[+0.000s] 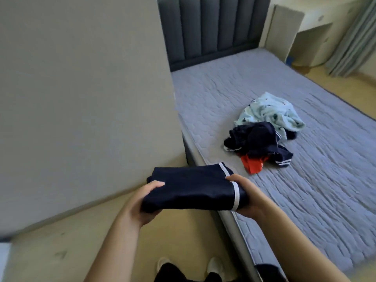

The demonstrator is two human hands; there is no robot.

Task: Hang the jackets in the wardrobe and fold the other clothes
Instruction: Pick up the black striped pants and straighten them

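Far left: big flat beige panel (81, 98). Wall or wardrobe side, can't tell which. No wardrobe opening or hanger in view.

Next, the left hand (140, 202) grips the left end of the folded navy garment (189, 190). Thumb lies flat on top; the other fingers go under the cloth and are hidden, presumably curled to support it. The right hand (246, 197) mirrors this at the other end: thumb on top just beside the white stripe (236, 194), fingers underneath and out of sight. Clamping both ends looks deliberate, since it stops the fold from sliding open. The garment is in the air, over the floor (71, 241) at the bed edge, resting on nothing.

Right of that, the mattress (315, 200) looks like the work surface. On it, well apart from the hands, sits a crumpled pile:
- navy clothes (254, 141) with white trim
- red piece (251, 164) poking out at the near side
- light blue patterned garment (268, 112) at the far side, touching the navy

Folding isn't finished. Can't tell if any of these is a jacket.

Judgement: this piece is folded and needs a put-down spot. Bare mattress near the pile is the obvious candidate. Risk: the fold slumps if one hand releases first.

Far right: curtain (354, 37), not relevant.
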